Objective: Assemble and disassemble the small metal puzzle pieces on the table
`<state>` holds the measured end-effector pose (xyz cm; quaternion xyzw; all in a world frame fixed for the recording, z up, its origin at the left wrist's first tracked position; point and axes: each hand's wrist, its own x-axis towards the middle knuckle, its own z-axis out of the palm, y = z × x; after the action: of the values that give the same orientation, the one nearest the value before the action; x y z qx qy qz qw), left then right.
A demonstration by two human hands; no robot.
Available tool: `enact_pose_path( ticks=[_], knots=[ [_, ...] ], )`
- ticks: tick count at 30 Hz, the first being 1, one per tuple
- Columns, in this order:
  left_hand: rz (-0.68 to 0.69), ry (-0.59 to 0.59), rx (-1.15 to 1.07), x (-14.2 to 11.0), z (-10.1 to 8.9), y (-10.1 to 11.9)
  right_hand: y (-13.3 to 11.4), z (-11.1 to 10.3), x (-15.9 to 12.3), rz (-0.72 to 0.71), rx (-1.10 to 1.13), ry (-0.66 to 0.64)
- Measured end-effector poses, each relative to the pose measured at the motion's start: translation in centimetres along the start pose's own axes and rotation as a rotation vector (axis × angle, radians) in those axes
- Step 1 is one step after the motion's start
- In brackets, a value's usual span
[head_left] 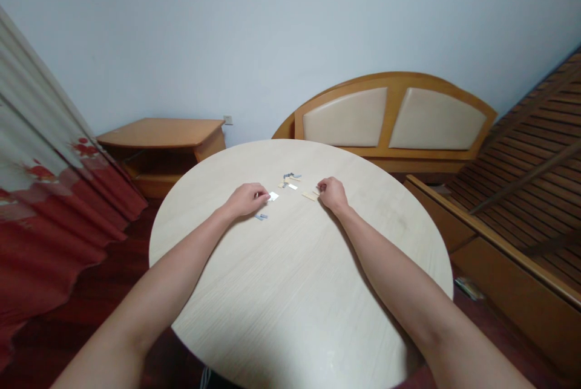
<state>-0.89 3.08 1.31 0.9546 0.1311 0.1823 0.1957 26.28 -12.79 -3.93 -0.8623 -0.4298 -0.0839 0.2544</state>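
Observation:
My left hand (250, 198) is closed in a pinch, fingertips at the edge of a small white flat piece (273, 196). Just below that hand, small blue-grey pieces (261, 216) lie on the table. On the other side, my right hand (334, 194) has its fingers drawn together. What they hold is too small to make out. Beside its fingertips lies a tan flat piece (309, 196). Between and beyond both hands is a loose group of small grey and tan pieces (287, 179), with another white flat piece (293, 187) at its near side.
The round pale wooden table (272, 292) carries the pieces. Behind it stand a low wooden cabinet (167, 132) and a padded headboard (345, 117). A red and white curtain (59, 195) hangs left; a slatted wooden bed frame (503, 250) stands right.

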Motion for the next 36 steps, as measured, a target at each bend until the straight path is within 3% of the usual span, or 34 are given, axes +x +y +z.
enact_pose_path(
  ticks=[3,11,15,18,22,24,28,36],
  knots=[
    [0.042,0.027,-0.012,-0.1,0.1,0.2,0.0,0.3,-0.1,-0.053,0.067,0.067],
    [0.056,0.025,-0.040,-0.2,0.7,0.3,-1.5,1.2,-1.2,-0.078,0.126,0.043],
    [0.045,0.014,-0.037,-0.1,0.8,0.4,-2.5,1.0,-1.6,-0.130,0.253,0.106],
    [0.049,0.023,-0.043,-0.1,0.9,0.5,-3.9,0.6,-2.3,-0.248,0.358,0.150],
    [0.061,0.042,-0.055,0.2,1.4,0.7,-6.8,0.1,-4.0,-0.554,0.519,0.074],
    [0.096,0.037,-0.041,0.3,1.8,0.8,-8.1,0.0,-4.8,-0.638,0.553,0.043],
    [0.137,0.017,0.003,0.5,2.3,0.7,-8.9,-0.3,-5.3,-0.720,0.569,-0.003],
    [0.088,-0.002,0.056,0.5,2.4,1.4,-8.7,-0.4,-5.3,-0.763,0.608,0.057]
  ],
)
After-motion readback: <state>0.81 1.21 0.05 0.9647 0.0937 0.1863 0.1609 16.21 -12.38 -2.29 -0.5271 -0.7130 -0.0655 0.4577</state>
